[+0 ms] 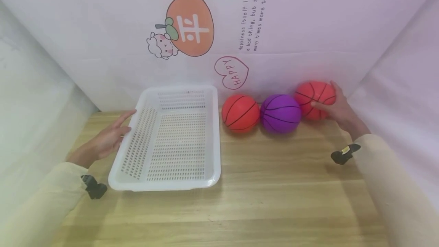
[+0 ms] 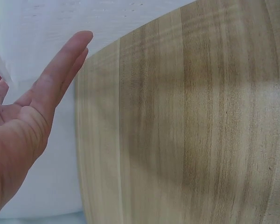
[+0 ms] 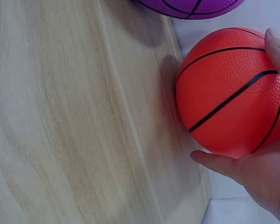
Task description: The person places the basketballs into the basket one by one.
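My right hand [image 1: 339, 109] holds a red toy basketball [image 3: 228, 93] at the right end of a row of balls, its thumb and fingers spread around the ball's sides. Whether that ball rests on the table or is slightly raised, I cannot tell. A purple toy basketball [image 1: 280, 113] sits just left of it, and another red basketball [image 1: 241, 113] is left of the purple one. On the left stands a white perforated plastic basket [image 1: 216, 144] with no balls in it. My left hand [image 1: 109, 140] touches the basket's left rim from outside, fingers extended.
A wooden table [image 1: 260, 201] lies under everything. White cloth with printed pictures and words forms a back wall [image 1: 302, 41] right behind the balls and basket. More white cloth hangs at both sides. Dark wrist cameras sit on both sleeves.
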`<control>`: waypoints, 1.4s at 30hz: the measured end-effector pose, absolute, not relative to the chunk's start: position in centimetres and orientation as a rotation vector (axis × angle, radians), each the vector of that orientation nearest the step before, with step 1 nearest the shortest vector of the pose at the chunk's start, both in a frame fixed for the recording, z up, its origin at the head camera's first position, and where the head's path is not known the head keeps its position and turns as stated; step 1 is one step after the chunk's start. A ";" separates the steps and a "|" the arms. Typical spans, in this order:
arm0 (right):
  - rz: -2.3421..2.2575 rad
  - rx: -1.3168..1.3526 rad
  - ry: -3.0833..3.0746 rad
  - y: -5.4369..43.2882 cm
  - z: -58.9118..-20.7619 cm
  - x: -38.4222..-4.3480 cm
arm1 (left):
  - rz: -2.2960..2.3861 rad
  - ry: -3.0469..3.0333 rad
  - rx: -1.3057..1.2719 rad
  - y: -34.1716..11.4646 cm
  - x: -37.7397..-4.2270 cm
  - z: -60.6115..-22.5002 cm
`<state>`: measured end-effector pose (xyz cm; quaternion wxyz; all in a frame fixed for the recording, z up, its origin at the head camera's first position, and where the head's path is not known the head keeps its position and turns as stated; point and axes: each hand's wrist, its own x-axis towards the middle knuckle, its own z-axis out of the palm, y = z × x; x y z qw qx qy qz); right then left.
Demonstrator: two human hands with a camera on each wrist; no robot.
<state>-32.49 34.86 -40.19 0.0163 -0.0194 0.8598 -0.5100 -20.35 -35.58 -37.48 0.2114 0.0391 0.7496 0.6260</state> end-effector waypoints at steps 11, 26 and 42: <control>-1.614 -0.046 2.727 33.7 -39.8 -32.3 | 1.799 2.074 0.111 -35.5 -20.3 -37.4; -1.388 -0.105 2.937 35.2 -39.8 -31.7 | 1.800 2.090 0.122 -35.0 -20.3 -37.6; -1.330 -0.151 2.904 36.0 -37.4 -29.6 | 1.777 2.066 0.127 -35.3 -20.5 -37.5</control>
